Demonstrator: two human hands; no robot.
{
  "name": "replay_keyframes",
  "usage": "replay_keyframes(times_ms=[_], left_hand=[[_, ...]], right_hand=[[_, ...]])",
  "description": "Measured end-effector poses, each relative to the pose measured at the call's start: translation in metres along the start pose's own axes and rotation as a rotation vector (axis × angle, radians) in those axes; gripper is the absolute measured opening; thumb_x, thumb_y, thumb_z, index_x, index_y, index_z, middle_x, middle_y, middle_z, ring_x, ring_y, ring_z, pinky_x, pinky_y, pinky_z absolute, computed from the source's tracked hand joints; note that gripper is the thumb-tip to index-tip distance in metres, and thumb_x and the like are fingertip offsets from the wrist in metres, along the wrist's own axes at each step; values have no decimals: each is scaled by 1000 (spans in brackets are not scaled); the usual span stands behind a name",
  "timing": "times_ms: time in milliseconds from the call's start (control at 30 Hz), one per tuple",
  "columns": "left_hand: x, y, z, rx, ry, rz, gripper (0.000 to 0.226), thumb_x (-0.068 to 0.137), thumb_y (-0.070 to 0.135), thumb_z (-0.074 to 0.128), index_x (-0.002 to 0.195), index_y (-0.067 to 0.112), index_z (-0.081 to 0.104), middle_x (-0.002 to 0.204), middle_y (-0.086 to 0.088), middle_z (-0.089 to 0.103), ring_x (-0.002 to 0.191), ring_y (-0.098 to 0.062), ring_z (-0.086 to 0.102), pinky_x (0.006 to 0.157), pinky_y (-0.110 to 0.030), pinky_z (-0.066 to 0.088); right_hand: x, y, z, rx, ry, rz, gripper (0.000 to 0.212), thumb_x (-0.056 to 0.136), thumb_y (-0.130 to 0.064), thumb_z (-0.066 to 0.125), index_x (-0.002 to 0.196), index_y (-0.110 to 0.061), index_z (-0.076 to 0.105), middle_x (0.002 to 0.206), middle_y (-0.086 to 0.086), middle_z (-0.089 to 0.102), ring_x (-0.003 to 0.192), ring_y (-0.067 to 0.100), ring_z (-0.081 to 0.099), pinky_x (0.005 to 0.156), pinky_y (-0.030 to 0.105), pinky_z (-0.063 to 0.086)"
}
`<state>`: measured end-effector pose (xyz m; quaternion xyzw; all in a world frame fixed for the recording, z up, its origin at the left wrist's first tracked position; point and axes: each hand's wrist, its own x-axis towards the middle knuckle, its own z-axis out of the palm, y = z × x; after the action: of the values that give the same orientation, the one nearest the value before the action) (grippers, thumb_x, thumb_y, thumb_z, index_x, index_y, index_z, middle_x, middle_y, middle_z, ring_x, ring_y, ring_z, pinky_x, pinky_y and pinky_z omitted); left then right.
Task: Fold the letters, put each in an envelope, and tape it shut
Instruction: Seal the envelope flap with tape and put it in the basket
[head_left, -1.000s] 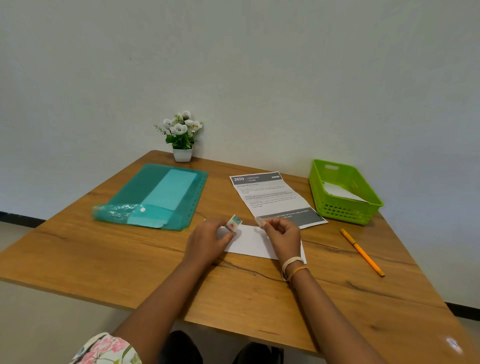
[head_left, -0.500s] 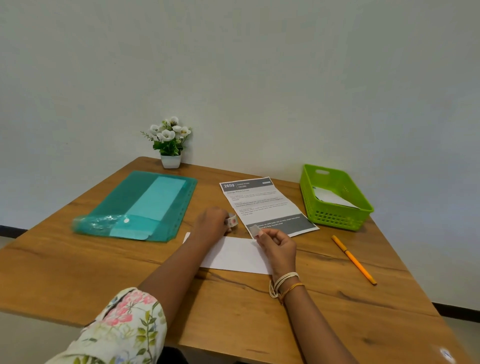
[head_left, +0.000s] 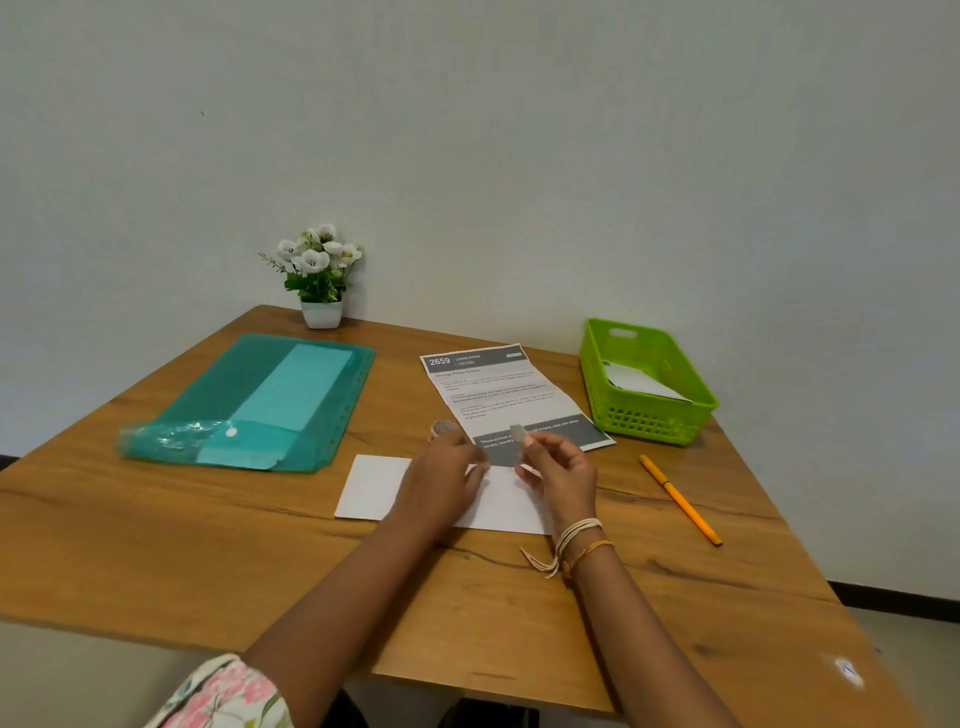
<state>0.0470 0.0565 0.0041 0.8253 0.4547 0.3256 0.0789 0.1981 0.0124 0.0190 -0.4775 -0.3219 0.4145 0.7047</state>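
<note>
A white envelope (head_left: 373, 487) lies flat on the wooden table (head_left: 208, 545) in front of me. My left hand (head_left: 445, 480) rests on it, fingers stretched toward the right. Just beyond its knuckles a small tape roll (head_left: 444, 427) sits on the table. My right hand (head_left: 560, 470) pinches a short strip of clear tape (head_left: 516, 440) and holds it upright over the envelope's far edge. Behind the hands lies a printed letter (head_left: 493, 389), unfolded but creased.
At the right stands a green basket (head_left: 652, 415) with a white envelope (head_left: 641, 382) inside. An orange pen (head_left: 678, 499) lies near the right edge. A teal plastic folder (head_left: 260, 405) lies at the left, and a small flower pot (head_left: 321, 312) stands at the back.
The tape strip has come free of the roll. My left hand has let go of the roll beside the letter and come back over the envelope. The camera has shifted.
</note>
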Motion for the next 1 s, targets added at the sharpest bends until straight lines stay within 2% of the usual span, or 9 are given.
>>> replay_keyframes(times_ms=[33, 100, 133, 200, 333, 433, 733, 1000], left_hand=[[-5, 1, 7, -30, -23, 3, 22, 92, 30, 57, 107, 20, 70, 115, 2, 62, 99, -19, 59, 76, -28, 47], [-11, -1, 17, -33, -35, 34, 23, 90, 33, 57, 107, 24, 70, 114, 4, 63, 100, -17, 59, 80, -32, 48], [-12, -2, 19, -28, -33, 39, 24, 89, 34, 57, 106, 24, 71, 112, 4, 64, 99, -17, 59, 80, -34, 48], [-13, -3, 19, -28, -18, 43, 23, 88, 33, 57, 104, 24, 72, 111, 5, 65, 98, -17, 59, 79, -35, 48], [-14, -3, 20, -17, -11, 49, 25, 90, 35, 55, 108, 25, 71, 117, 7, 64, 101, -14, 58, 81, -31, 48], [-15, -4, 21, -20, -11, 42, 25, 91, 35, 55, 108, 25, 71, 118, 7, 64, 101, -12, 58, 81, -28, 47], [-15, -6, 23, -16, -5, 42, 24, 91, 33, 55, 107, 26, 70, 116, 8, 65, 99, -12, 58, 79, -27, 48], [-15, -5, 22, -15, -9, 33, 24, 90, 33, 56, 108, 25, 70, 117, 7, 64, 101, -12, 58, 80, -29, 49]], right_hand=[[2, -1, -9, -207, -17, -137, 12, 84, -3, 68, 80, -14, 69, 73, 2, 68, 68, 12, 62, 64, 24, 55], [8, -2, -27, -659, -79, -382, 11, 83, -8, 71, 81, -19, 72, 76, -5, 70, 70, 6, 64, 67, 16, 52], [10, -2, -36, -819, -120, -442, 10, 82, -10, 71, 83, -20, 73, 78, -7, 71, 73, 4, 65, 69, 13, 51], [12, -1, -49, -985, -178, -471, 9, 80, -12, 72, 84, -20, 75, 81, -8, 72, 74, 4, 65, 71, 13, 50], [12, 1, -62, -1042, -191, -475, 11, 78, -14, 74, 88, -18, 77, 87, -5, 75, 76, 3, 65, 71, 19, 55], [10, 1, -63, -1048, -185, -477, 12, 78, -15, 75, 90, -19, 77, 90, -5, 75, 79, 0, 65, 74, 17, 55], [3, 1, -74, -1064, -79, -455, 11, 77, -12, 75, 86, -17, 78, 89, -4, 76, 80, 5, 67, 76, 24, 57], [4, 1, -71, -1057, -91, -402, 12, 79, -15, 74, 89, -18, 78, 93, -3, 75, 81, 1, 63, 76, 17, 53]])
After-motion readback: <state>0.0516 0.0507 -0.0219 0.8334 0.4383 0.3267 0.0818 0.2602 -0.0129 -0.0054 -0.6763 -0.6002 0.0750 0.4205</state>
